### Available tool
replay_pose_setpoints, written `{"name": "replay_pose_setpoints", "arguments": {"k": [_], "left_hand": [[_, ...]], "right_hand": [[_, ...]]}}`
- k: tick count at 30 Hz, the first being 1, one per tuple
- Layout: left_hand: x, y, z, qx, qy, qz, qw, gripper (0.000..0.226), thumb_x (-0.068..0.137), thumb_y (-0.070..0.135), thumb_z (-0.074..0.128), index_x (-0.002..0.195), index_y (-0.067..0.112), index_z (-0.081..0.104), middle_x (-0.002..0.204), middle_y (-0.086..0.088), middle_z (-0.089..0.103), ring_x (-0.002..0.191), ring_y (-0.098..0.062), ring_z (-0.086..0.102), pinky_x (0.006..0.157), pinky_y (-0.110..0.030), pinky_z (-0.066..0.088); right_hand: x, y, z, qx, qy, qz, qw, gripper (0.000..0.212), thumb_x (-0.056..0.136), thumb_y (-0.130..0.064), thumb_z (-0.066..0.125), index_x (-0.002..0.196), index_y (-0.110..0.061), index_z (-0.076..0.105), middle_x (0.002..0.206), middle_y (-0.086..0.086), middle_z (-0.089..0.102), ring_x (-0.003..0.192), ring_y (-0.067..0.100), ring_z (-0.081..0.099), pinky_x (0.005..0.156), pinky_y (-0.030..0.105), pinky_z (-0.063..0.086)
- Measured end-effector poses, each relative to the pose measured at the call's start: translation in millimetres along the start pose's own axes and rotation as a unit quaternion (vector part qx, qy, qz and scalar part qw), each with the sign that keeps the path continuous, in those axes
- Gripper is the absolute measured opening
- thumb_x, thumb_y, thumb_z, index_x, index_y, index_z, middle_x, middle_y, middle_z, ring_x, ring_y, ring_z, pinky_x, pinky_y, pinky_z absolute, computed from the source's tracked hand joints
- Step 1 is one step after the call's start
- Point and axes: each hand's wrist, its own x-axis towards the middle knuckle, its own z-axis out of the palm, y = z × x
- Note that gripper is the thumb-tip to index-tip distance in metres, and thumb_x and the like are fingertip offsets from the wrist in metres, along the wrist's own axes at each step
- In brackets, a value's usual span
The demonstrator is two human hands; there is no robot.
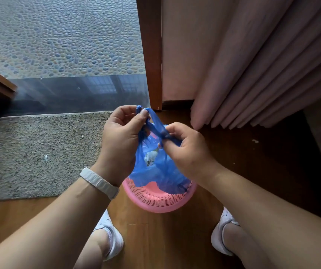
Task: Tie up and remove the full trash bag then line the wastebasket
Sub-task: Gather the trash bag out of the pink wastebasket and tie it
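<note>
Wastebasket point(159, 199), pink and perforated, stands on the wooden floor point(155, 241) just ahead of the person's white shoes point(111, 236). The blue trash bag point(155, 169) sits in it, its lower part inside the rim and its gathered top drawn up above the basket. The left hand point(122, 136), with a white wristband point(99, 182) on its wrist, pinches one twisted strip of the bag's top between thumb and curled fingers. The right hand point(187, 151) curls its fingers round a second strip just beside it. The strips seem to cross between the hands, though a knot cannot be made out. A grey mat point(39, 152) lies to the left and a pink curtain point(262, 65) hangs at the right.
</note>
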Motion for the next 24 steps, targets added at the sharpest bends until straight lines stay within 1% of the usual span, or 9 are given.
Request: {"name": "replay_pose_setpoints", "arguments": {"k": [3, 5, 9, 11, 13, 16, 18, 21, 24], "left_hand": [[1, 3, -7, 0.073, -0.024, 0.028, 0.997, 0.011, 0.095, 0.012, 0.058, 0.087, 0.016, 0.063, 0.075, 0.003, 0.069, 0.056, -0.012, 0.059, 0.059, -0.024, 0.049], [0, 5, -10, 0.092, -0.049, 0.029, 0.994, 0.013, 0.097, 0.009, 0.054, 0.091, 0.015, 0.064, 0.08, 0.003, 0.071, 0.058, -0.013, 0.059, 0.061, -0.024, 0.05], [-11, 7, -3, 0.11, -0.156, 0.021, 0.981, 0.014, 0.087, 0.005, 0.055, 0.093, 0.014, 0.064, 0.083, -0.002, 0.072, 0.061, -0.018, 0.061, 0.065, -0.028, 0.052], [-17, 7, 2, 0.101, -0.199, 0.011, 0.975, 0.024, 0.083, 0.0, 0.052, 0.093, 0.016, 0.066, 0.086, -0.004, 0.072, 0.065, -0.019, 0.064, 0.068, -0.031, 0.053], [-19, 7, 5, 0.092, -0.228, 0.003, 0.969, 0.036, 0.08, -0.009, 0.048, 0.093, 0.016, 0.069, 0.09, -0.006, 0.072, 0.074, -0.019, 0.068, 0.072, -0.031, 0.055], [-17, 9, 9, 0.081, -0.228, 0.006, 0.97, 0.039, 0.084, -0.023, 0.043, 0.104, 0.003, 0.064, 0.095, -0.005, 0.074, 0.079, -0.021, 0.07, 0.073, -0.031, 0.057], [-14, 12, 10, 0.095, -0.197, 0.028, 0.975, 0.042, 0.085, -0.026, 0.042, 0.107, 0.003, 0.063, 0.097, -0.003, 0.075, 0.088, -0.019, 0.071, 0.08, -0.03, 0.056], [-14, 15, 9, 0.135, -0.168, 0.056, 0.975, 0.047, 0.086, -0.025, 0.046, 0.108, 0.012, 0.064, 0.101, -0.002, 0.073, 0.101, -0.013, 0.069, 0.088, -0.028, 0.054], [-16, 13, 6, 0.13, -0.187, 0.028, 0.973, 0.052, 0.087, -0.025, 0.04, 0.106, 0.017, 0.065, 0.096, 0.006, 0.075, 0.1, -0.01, 0.069, 0.086, -0.024, 0.053]], "right_hand": [[9, -4, -7, 0.08, 0.05, 0.036, 0.995, 0.027, 0.08, -0.012, 0.058, 0.076, -0.038, 0.066, 0.065, -0.007, 0.066, 0.063, 0.006, 0.059, 0.063, 0.026, 0.05], [14, -3, -12, 0.091, 0.093, 0.059, 0.99, 0.027, 0.083, -0.009, 0.058, 0.075, -0.033, 0.066, 0.063, -0.01, 0.066, 0.062, 0.005, 0.059, 0.061, 0.02, 0.049], [19, -1, -15, 0.077, 0.141, 0.098, 0.982, 0.023, 0.085, 0.001, 0.054, 0.079, -0.018, 0.066, 0.063, -0.003, 0.064, 0.061, 0.009, 0.056, 0.062, 0.029, 0.049], [17, -2, -13, 0.035, 0.088, 0.078, 0.992, 0.022, 0.085, 0.001, 0.055, 0.082, -0.016, 0.068, 0.07, 0.004, 0.067, 0.067, 0.015, 0.06, 0.066, 0.036, 0.051], [12, -5, -8, 0.004, -0.001, 0.044, 0.999, 0.018, 0.085, -0.003, 0.057, 0.083, -0.017, 0.069, 0.078, 0.001, 0.071, 0.075, 0.016, 0.064, 0.069, 0.037, 0.052], [6, -10, -5, 0.001, -0.087, 0.031, 0.996, 0.014, 0.078, -0.012, 0.052, 0.071, -0.018, 0.063, 0.064, -0.012, 0.06, 0.064, 0.004, 0.051, 0.059, 0.031, 0.043], [6, -12, -5, 0.006, -0.116, 0.048, 0.992, 0.014, 0.075, -0.016, 0.05, 0.074, -0.015, 0.063, 0.062, -0.005, 0.058, 0.064, 0.004, 0.047, 0.059, 0.035, 0.043], [6, -16, -5, 0.043, -0.165, 0.062, 0.983, 0.019, 0.08, -0.014, 0.053, 0.088, -0.009, 0.07, 0.086, 0.026, 0.065, 0.077, 0.016, 0.052, 0.075, 0.049, 0.05], [4, -17, -5, 0.046, -0.155, 0.061, 0.985, 0.01, 0.089, -0.014, 0.063, 0.083, -0.015, 0.071, 0.076, 0.012, 0.07, 0.074, 0.009, 0.058, 0.072, 0.037, 0.053]]}}
